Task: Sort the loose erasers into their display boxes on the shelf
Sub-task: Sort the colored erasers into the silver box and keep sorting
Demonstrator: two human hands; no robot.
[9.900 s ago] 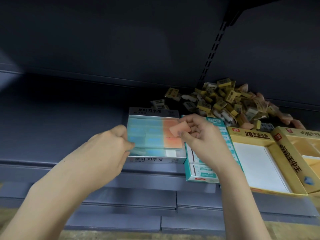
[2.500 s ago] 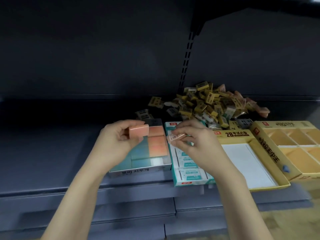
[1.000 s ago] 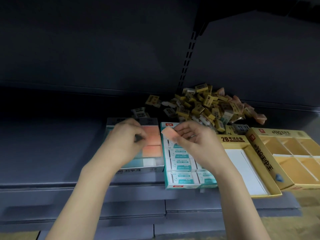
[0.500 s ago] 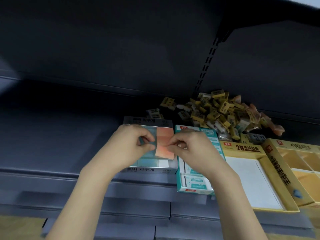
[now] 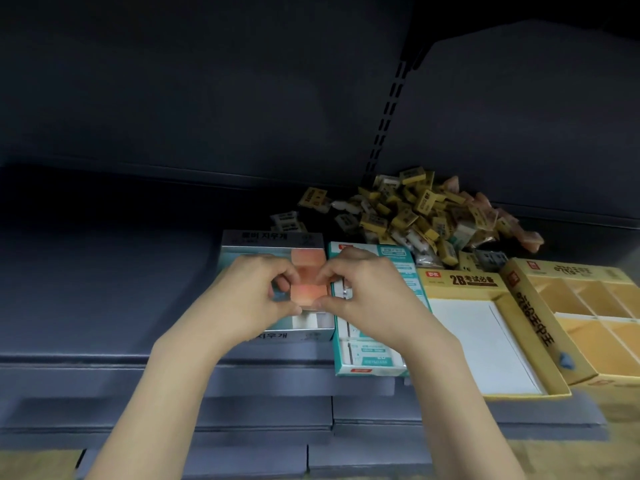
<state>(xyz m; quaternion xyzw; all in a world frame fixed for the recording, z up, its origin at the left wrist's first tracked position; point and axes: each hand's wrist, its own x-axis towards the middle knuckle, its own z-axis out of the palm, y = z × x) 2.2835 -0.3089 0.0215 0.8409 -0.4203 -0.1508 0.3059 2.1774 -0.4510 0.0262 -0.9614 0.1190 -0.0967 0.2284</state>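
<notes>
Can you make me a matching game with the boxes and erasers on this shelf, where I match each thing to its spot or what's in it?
Things:
1. silver box
2. teal box
3. yellow 2B box
4. eraser pile

Places or states:
A. loose at the back of the shelf, behind the boxes
B. holds only a white sheet
C. under both hands, with orange and blue erasers inside
D. between the silver box and the yellow 2B box, with white erasers in rows

Pairs: 1-C, 2-D, 3-B, 4-A
</notes>
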